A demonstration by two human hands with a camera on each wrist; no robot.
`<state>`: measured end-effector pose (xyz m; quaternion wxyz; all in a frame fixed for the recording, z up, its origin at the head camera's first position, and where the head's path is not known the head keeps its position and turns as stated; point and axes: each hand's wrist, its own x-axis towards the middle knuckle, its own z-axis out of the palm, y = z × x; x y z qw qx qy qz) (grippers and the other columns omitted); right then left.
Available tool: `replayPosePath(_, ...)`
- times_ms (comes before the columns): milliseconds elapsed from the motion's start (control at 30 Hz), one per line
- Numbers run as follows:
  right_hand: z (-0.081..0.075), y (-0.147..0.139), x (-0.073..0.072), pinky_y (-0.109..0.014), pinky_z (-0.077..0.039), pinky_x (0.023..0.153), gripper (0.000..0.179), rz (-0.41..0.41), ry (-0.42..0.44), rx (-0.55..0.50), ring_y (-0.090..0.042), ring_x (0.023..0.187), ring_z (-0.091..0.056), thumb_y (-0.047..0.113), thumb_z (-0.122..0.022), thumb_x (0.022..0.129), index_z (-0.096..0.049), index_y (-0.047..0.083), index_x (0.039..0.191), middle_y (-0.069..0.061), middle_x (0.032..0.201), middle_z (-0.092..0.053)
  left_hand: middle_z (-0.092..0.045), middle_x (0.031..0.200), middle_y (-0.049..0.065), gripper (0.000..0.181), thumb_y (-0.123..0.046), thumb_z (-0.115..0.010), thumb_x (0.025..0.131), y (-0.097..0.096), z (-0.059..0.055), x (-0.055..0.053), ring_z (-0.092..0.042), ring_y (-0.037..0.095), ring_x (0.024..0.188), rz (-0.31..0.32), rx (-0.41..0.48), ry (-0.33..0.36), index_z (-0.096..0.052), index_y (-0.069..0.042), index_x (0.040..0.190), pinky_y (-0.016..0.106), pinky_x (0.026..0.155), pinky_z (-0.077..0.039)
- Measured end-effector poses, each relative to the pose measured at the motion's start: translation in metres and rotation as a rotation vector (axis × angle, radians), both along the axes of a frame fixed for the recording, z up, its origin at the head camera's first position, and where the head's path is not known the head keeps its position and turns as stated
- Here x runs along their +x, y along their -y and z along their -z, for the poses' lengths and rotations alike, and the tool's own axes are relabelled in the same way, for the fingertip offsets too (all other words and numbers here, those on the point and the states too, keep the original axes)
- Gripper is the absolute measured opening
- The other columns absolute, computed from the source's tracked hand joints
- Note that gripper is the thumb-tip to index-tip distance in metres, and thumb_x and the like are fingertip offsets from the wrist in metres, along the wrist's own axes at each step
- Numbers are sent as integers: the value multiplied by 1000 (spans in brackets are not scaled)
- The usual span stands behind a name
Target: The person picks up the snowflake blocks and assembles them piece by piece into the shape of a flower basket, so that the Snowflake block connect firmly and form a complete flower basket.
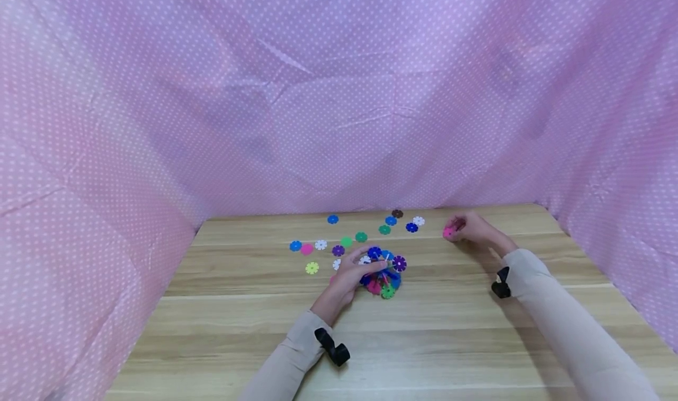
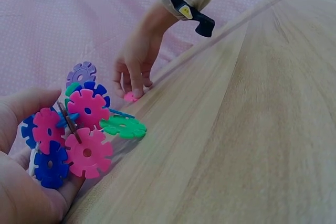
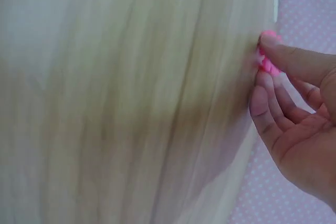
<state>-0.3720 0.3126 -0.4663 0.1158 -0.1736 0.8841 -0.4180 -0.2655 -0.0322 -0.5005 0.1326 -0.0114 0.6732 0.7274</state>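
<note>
My left hand (image 1: 351, 276) grips a cluster of interlocked snowflake discs (image 1: 382, 276), joined at their notches in blue, pink, green, purple and white. In the left wrist view the thumb and fingers wrap the cluster's side, where a pink disc (image 2: 87, 153) and a green disc (image 2: 124, 127) face outward. Off to the right, over the table's far part, my right hand (image 1: 472, 229) pinches a single pink snowflake disc (image 1: 449, 232) between thumb and fingers. The right wrist view shows that pink disc (image 3: 269, 56) at the fingertips, partly covered by the thumb.
Loose snowflake discs lie spread over the wooden table (image 1: 424, 342) beyond and left of the cluster, among them a yellow one (image 1: 312, 268), a brown one (image 1: 397, 214) and a blue one (image 1: 332, 219). Pink dotted cloth (image 1: 339, 124) hangs around the table's back and sides.
</note>
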Motion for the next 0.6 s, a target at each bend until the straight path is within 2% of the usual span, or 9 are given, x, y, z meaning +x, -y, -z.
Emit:
replayPosePath(133,-5,10,6,-26,-55,62,28,-5,53,-45,-11,72,-62,-2,-73,89,-62,-15,111,-22,93,-71,-32,164,8,63,-25,-85,84,1,1,-1,-21,37,154,-2,-1,3,-61,-15,140,62,125,-17)
replayPosePath(367,-20,46,27,-34,-61,79,36,-10,31,-147,-14,86,-68,3,-75,88,-64,-10,121,-25,105,-71,-30,165,8,62,-25,-85,83,1,1,-3,-22,37,154,4,-7,15,-61,-18,140,64,125,-15)
replayPosePath(500,-27,72,40,-39,-62,82,34,-7,40,-233,-11,86,-69,4,-74,90,-66,-9,120,-22,104,-73,-34,164,9,62,-25,-85,83,0,0,-5,-34,37,149,13,-5,32,-62,-18,139,62,123,-22)
replayPosePath(600,-30,89,50,-37,-62,79,31,2,43,-258,-9,85,-69,7,-74,91,-68,-6,118,-19,103,-73,-37,161,10,62,-25,-85,83,0,-2,-7,-43,36,142,29,-7,32,-61,-17,140,59,121,-30)
